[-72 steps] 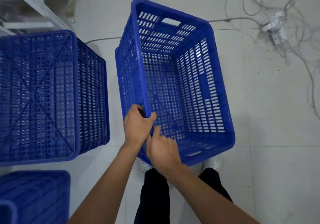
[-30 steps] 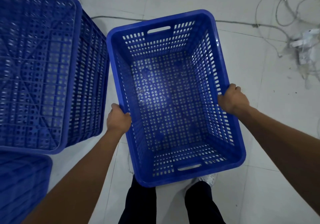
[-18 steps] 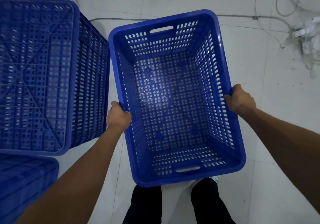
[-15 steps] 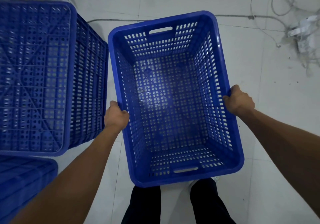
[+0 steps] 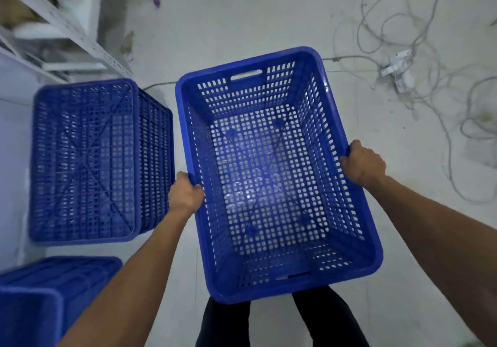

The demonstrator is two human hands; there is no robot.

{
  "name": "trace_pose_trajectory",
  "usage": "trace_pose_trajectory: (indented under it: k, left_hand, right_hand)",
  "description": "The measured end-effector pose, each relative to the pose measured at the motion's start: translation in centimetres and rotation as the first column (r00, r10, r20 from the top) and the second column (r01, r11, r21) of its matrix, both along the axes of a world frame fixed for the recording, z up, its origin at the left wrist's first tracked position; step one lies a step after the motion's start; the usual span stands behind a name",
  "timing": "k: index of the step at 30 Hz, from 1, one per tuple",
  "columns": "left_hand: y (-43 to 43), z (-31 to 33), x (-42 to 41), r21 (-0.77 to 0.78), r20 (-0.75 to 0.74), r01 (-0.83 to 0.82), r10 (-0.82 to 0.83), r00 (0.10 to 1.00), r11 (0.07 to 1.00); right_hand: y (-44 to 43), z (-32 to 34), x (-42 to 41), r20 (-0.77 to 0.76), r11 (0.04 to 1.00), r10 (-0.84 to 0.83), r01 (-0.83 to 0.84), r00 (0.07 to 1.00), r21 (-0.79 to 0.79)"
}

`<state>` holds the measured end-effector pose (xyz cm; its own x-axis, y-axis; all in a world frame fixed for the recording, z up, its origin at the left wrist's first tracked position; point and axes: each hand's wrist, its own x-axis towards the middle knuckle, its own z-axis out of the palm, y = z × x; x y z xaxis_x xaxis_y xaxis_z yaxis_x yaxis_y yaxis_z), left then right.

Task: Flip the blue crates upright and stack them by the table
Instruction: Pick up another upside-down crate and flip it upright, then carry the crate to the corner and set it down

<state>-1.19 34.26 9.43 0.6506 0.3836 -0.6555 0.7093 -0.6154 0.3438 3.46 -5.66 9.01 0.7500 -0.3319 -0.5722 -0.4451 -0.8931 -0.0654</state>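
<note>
The crate [image 5: 274,174] is sitting mouth up, long axis running away from the person, held above the floor [image 5: 242,18]. It is hiding the feet. The left hand [image 5: 185,193] and right hand [image 5: 363,165] are gripping its long rims, fingers curled over. An overturned crate [image 5: 86,158] is lying just left.

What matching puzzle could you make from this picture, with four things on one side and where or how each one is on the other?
Things
1. held crate
2. crate to its left
3. white power strip
4. metal shelving

Place or state
A. lying on the floor, upper right
B. bottom facing up
C. open side up, left hand and right hand each gripping a long rim
D. upper left corner

Pairs: 1-C, 2-B, 3-A, 4-D
</note>
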Motion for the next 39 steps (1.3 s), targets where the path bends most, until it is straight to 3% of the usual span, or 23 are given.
trace_pose_trajectory:
  k: [10,19,30,39]
  left_hand:
    - [-0.7,19.9,-4.6,0.138,0.067,-0.039,0.03,0.997,0.99]
    - [3.9,32.7,-13.7,0.158,0.233,-0.31,0.27,0.934,0.937]
    - [15.5,36.2,-31.8,0.129,0.29,-0.548,0.497,0.818,0.826]
    - [24.4,37.2,-49.2,0.099,0.326,-0.747,0.688,0.649,0.658]
  right_hand:
    - [0.0,18.0,-2.9,0.121,0.974,0.149,-0.167,0.981,0.153]
    - [7.6,27.3,-4.3,0.232,0.908,0.354,-0.393,0.906,0.147]
    - [24.7,32.3,-11.0,0.309,0.731,0.63,-0.678,0.712,0.071]
    - [41.9,35.0,-19.2,0.383,0.477,0.811,-0.879,0.442,0.004]
